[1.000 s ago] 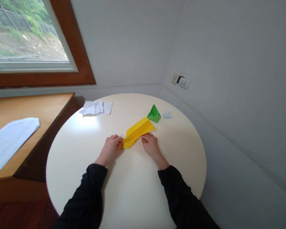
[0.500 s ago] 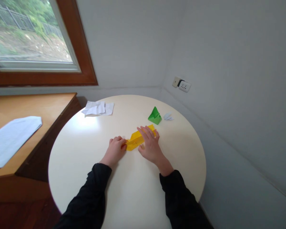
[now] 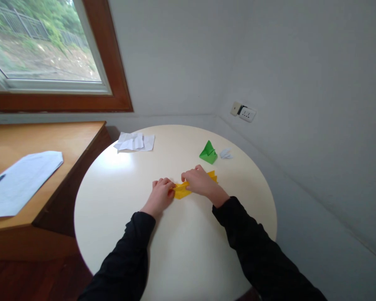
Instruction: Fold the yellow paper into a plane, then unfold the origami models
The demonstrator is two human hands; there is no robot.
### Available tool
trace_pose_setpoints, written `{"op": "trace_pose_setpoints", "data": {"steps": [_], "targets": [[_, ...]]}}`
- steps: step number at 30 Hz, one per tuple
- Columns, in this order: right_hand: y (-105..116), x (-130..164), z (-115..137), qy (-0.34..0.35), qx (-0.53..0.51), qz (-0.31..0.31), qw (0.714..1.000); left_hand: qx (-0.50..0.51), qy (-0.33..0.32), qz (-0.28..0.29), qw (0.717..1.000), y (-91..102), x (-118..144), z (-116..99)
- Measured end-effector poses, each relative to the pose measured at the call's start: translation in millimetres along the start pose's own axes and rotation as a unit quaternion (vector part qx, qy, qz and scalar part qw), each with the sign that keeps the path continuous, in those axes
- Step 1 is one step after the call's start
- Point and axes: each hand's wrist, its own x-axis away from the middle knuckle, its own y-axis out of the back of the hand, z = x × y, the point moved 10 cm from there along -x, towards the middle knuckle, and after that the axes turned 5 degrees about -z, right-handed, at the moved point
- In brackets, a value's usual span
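On the table (image 3: pixel 119 217), just this side of the green paper (image 3: pixel 208 153), lies the yellow paper (image 3: pixel 182 191), and both my hands are on it. It is folded into a long narrow strip whose long axis runs from near-left to far-right, its far end pointing toward the green paper. My left hand (image 3: pixel 161 193) sits at the near-left end, fingers curled down and pinching or pressing the tip; I cannot tell which. My right hand (image 3: pixel 198 182) lies across the middle and far part of the strip, palm down, fingers bent and pressing flat, so most of the strip is hidden under it and only the near stretch and a sliver of the far edge (image 3: pixel 213 175) show. Neither hand is lifted off the paper; both are closed down onto it rather than spread wide.

Relative to the green paper: a small white folded piece (image 3: pixel 226 154) lies just to its right, a creased white sheet (image 3: pixel 134 141) lies well to its left near the table's far edge, and the yellow strip lies near it, nearer to me. The right hand is the closer of the two to the green paper.
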Motion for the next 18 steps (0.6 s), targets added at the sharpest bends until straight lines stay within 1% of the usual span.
{"op": "trace_pose_setpoints", "data": {"steps": [3, 6, 10, 12, 15, 18], "targets": [[-1.1, -4.1, 4.2, 0.012, 0.015, 0.017, 1.0, -0.008, 0.002, -0.001, 1.0, 1.5, 1.1, -2.8], [-0.9, -3.4, 13.5, 0.029, 0.02, 0.028, 0.999, -0.016, 0.002, -0.005, 1.0, 3.1, 2.2, -6.6], [2.2, -2.6, 27.8, 0.048, 0.015, 0.031, 0.998, -0.02, 0.002, -0.004, 1.0, 2.2, 2.1, -9.0], [2.5, -3.5, 30.0, 0.05, 0.012, 0.028, 0.998, -0.021, 0.011, 0.002, 1.0, 0.3, 1.5, -7.4], [2.4, -3.8, 21.0, 0.043, 0.004, 0.024, 0.999, -0.023, 0.019, 0.014, 0.999, -2.8, 0.5, -4.7], [11.1, 1.4, 0.8, 0.031, -0.021, -0.006, 0.999, -0.024, 0.021, 0.021, 0.999, -4.9, -0.6, -2.2]]}}
